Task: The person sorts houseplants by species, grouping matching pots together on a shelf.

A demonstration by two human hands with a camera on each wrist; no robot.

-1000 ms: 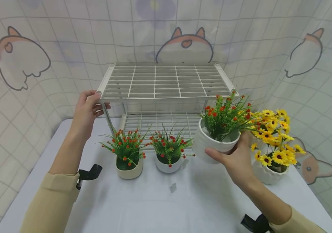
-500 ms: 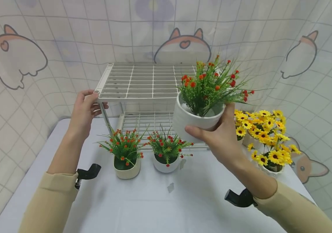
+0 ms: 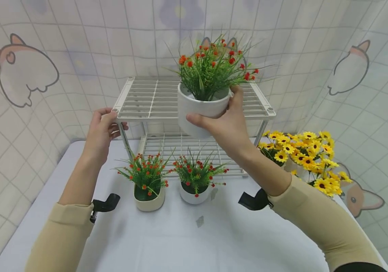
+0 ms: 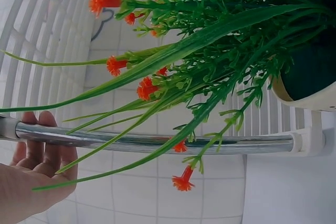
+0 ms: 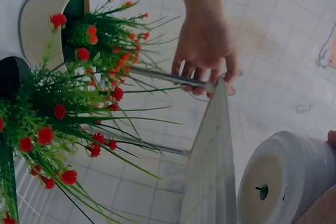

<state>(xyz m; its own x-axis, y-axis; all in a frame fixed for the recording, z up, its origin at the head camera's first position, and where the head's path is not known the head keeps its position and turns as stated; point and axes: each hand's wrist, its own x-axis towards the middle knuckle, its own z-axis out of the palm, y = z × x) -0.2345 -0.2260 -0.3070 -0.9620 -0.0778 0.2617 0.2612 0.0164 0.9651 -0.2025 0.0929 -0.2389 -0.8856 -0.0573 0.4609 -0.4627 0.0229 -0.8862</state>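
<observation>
My right hand (image 3: 226,126) grips a white flowerpot (image 3: 198,111) of red flowers and grass, thumb across its front. In the head view the pot overlaps the front of the white wire rack's (image 3: 139,98) upper tier. The right wrist view shows the underside of the white flowerpot (image 5: 262,182) beyond the tier's edge. With my left hand (image 3: 100,130) I hold the rack's front left corner, thumb on top, fingers curled by the metal post (image 4: 210,144). Below stand a cream pot (image 3: 149,204) and a smaller white pot (image 3: 195,197), both with red flowers.
Yellow flowers (image 3: 307,155) in pots stand at the right of the white-covered table (image 3: 166,245), partly behind my right sleeve. The rack's lower wire tier (image 3: 180,141) lies behind the two red-flowered pots. A tile-patterned curtain (image 3: 78,75) hangs close behind and at both sides.
My right hand has carried the white flowerpot up and to the left, from beside the yellow flowers to the upper tier's front. My left hand stays on the rack's corner.
</observation>
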